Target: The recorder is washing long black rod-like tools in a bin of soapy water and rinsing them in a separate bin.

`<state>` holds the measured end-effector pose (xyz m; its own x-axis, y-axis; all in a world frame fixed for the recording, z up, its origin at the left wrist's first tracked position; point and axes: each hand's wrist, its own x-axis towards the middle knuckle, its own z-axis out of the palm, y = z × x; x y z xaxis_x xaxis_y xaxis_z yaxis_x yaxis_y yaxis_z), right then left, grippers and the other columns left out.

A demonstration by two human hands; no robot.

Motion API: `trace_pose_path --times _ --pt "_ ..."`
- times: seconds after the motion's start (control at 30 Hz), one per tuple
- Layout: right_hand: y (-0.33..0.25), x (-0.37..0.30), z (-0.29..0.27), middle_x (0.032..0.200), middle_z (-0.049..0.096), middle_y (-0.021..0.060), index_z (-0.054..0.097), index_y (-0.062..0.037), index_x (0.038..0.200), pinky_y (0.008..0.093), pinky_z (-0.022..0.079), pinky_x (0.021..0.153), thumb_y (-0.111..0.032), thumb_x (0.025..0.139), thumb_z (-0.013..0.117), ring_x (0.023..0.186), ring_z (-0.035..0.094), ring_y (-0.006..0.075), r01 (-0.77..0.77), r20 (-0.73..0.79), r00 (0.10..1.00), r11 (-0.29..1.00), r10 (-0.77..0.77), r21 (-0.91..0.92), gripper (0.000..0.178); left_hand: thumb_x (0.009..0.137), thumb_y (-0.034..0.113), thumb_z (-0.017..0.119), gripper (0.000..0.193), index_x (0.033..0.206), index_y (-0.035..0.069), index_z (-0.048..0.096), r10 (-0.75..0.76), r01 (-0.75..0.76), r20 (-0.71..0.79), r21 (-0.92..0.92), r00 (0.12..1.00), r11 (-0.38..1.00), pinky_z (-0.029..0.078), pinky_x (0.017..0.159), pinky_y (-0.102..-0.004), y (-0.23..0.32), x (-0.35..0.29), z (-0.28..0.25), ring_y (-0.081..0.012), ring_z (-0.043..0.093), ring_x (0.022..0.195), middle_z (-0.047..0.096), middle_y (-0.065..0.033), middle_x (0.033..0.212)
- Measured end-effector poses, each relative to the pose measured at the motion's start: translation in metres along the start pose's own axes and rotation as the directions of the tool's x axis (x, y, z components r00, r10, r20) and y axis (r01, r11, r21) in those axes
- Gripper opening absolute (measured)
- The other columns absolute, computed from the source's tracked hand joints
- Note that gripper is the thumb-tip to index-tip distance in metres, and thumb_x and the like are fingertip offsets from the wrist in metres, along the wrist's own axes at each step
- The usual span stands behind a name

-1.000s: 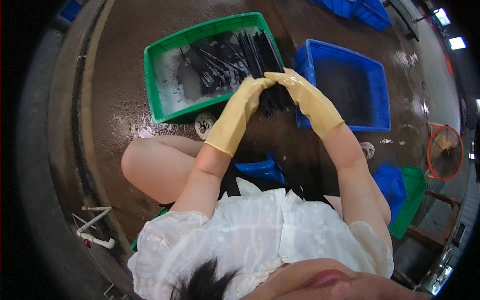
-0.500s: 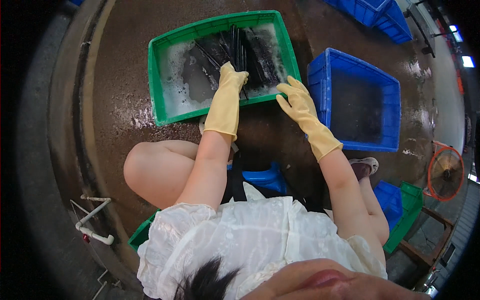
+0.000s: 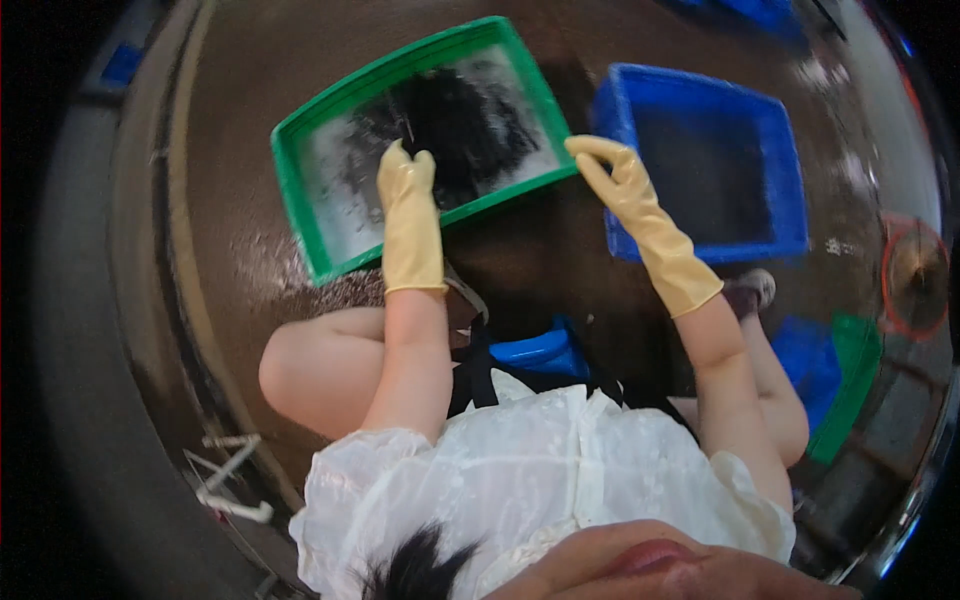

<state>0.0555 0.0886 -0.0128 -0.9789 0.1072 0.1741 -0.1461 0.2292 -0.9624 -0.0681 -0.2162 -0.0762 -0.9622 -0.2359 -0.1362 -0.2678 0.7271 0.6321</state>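
Note:
A green plastic tub (image 3: 355, 268) holds foamy water and a heap of long, thin black strips (image 3: 455, 130), blurred at this moment. Over its near side, my left hand (image 3: 408, 185) in a cream rubber glove is closed, fingers curled around what looks like the end of black strips. My right hand (image 3: 622, 180), gloved alike, is at the tub's near right corner. Its thumb and fingers are apart, the fingertips at the rim; whether they press on it I cannot tell. Right of that hand stands a blue plastic tub (image 3: 620, 110) with murky dark water inside.
The wet brown floor (image 3: 235, 130) lies around both tubs. A blue plastic seat (image 3: 535, 350) is between my legs. To the right are blue and green crates (image 3: 848, 390) and an orange-rimmed fan (image 3: 915, 275). White pipes (image 3: 235, 500) run at the lower left.
The whole view has tilted and blurred. My left hand has shifted left over the green tub, and the strips' separate outlines are lost. My right hand's fingers have drawn closer together by the corner.

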Motion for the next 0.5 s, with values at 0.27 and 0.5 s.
trace_pose_path --times 0.27,0.5 --pt "0.054 -0.033 -0.186 0.123 0.069 0.0202 0.065 -0.0009 0.128 0.0428 0.052 0.101 -0.046 0.083 0.078 0.116 0.067 0.0317 -0.474 -0.419 0.877 0.554 0.234 -0.684 0.065 0.089 0.042 0.072 0.068 0.139 0.0 0.056 0.323 -0.32 0.012 -0.088 0.946 0.943 0.042 0.111 -0.0438 0.068 -0.057 0.045 -0.0387 0.053 0.132 0.056 -0.0217 0.144" --pt "0.085 -0.058 -0.309 0.141 0.058 0.0254 0.056 0.0057 0.136 0.0432 0.046 0.11 -0.063 0.071 0.083 0.132 0.057 0.0375 -0.783 -0.664 0.52 -0.011 0.538 -0.622 0.098 0.088 0.051 0.073 0.066 0.135 0.006 0.061 0.437 -0.528 0.39 0.163 0.81 0.834 0.046 0.106 -0.043 0.11 -0.09 0.065 -0.036 0.056 0.127 0.062 -0.0172 0.136"
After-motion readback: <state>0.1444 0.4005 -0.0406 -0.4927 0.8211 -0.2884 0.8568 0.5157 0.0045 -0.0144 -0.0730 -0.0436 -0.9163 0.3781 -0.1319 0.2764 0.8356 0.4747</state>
